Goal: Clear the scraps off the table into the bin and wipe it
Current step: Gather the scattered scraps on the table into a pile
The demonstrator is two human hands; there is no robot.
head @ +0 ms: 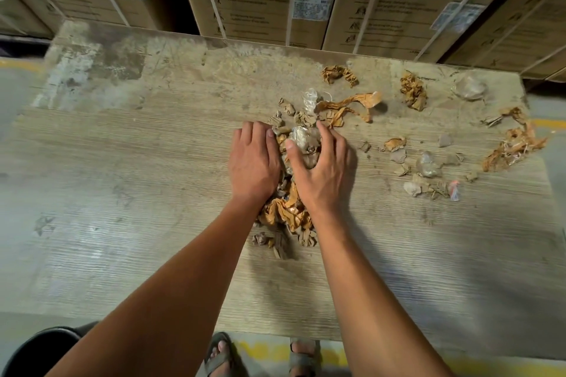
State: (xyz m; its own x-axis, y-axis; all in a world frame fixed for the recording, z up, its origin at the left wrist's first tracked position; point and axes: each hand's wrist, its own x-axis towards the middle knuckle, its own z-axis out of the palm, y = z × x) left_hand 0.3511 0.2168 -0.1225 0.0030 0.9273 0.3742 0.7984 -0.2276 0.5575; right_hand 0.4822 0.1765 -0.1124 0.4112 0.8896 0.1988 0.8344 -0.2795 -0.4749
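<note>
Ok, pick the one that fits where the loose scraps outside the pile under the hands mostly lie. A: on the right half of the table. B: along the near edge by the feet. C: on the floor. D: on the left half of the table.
A: the loose scraps are strewn over the right half of the table, beyond the right hand, while the left half shows none.
</note>
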